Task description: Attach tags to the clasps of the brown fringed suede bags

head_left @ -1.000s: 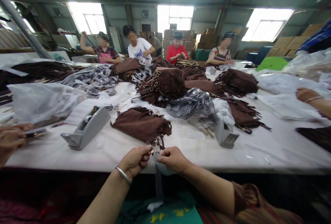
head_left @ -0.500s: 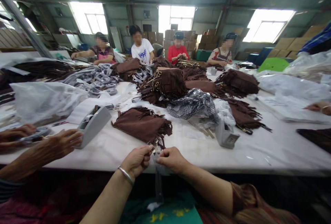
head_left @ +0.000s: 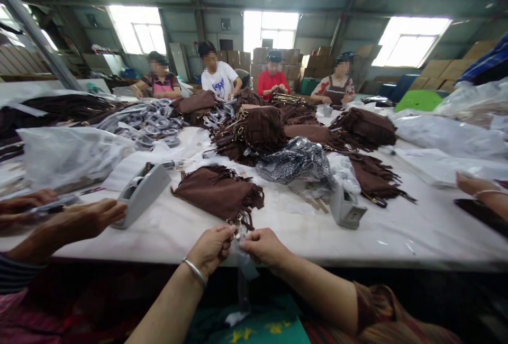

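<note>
A brown fringed bag (head_left: 216, 191) lies flat on the table in front of me, its lower right corner toward my hands. At that corner, by the table's front edge, my left hand (head_left: 211, 251) is closed in a pinch on a small metal clasp (head_left: 238, 235). Close beside it, my right hand (head_left: 265, 247) pinches a thin, clear plastic wrap (head_left: 247, 265). A strip of this plastic hangs below the table edge over a green cloth with yellow marks (head_left: 257, 328). My fingertips partly hide the clasp.
Grey tape dispensers stand left (head_left: 145, 193) and right (head_left: 347, 209). Brown bags (head_left: 262, 127) and plastic-wrapped straps (head_left: 146, 121) are piled behind, near crumpled black-patterned plastic (head_left: 297, 164). A co-worker's hands (head_left: 79, 222) are at left, another's hand (head_left: 476, 184) at right. Several people sit opposite.
My hands stay almost in place while the plastic below my right fingers shifts and spreads. The left co-worker's hands draw slightly back from the dispenser; the right co-worker's hand reaches further in.
</note>
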The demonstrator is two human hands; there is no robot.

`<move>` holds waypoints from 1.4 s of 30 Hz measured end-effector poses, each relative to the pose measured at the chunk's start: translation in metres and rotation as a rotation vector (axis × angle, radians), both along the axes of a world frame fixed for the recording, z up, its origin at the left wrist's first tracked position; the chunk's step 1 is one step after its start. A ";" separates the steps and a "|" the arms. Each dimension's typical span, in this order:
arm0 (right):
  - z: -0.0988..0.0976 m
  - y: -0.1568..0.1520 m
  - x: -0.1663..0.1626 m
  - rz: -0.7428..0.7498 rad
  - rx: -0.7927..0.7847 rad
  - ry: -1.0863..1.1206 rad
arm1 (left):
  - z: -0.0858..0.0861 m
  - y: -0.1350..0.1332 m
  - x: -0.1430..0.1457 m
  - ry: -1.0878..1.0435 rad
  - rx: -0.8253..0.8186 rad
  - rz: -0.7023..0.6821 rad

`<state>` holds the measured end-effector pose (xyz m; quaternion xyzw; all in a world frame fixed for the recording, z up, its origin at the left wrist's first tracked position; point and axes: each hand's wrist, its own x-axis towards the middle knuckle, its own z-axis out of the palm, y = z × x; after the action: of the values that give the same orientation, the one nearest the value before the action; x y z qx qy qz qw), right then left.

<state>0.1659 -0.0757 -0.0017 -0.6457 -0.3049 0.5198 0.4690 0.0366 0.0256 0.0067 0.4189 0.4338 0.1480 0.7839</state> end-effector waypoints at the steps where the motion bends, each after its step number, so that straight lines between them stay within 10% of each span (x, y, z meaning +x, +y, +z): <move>1: 0.001 0.000 -0.001 -0.007 -0.010 0.027 | 0.000 -0.001 0.000 0.005 0.009 -0.002; 42: -0.006 0.047 0.001 0.096 -0.172 -0.267 | -0.004 0.007 -0.011 0.281 0.186 0.060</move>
<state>0.1665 -0.0286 -0.0076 -0.7312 -0.3495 0.4755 0.3421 0.0252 0.0325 0.0022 0.4930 0.5358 0.1510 0.6686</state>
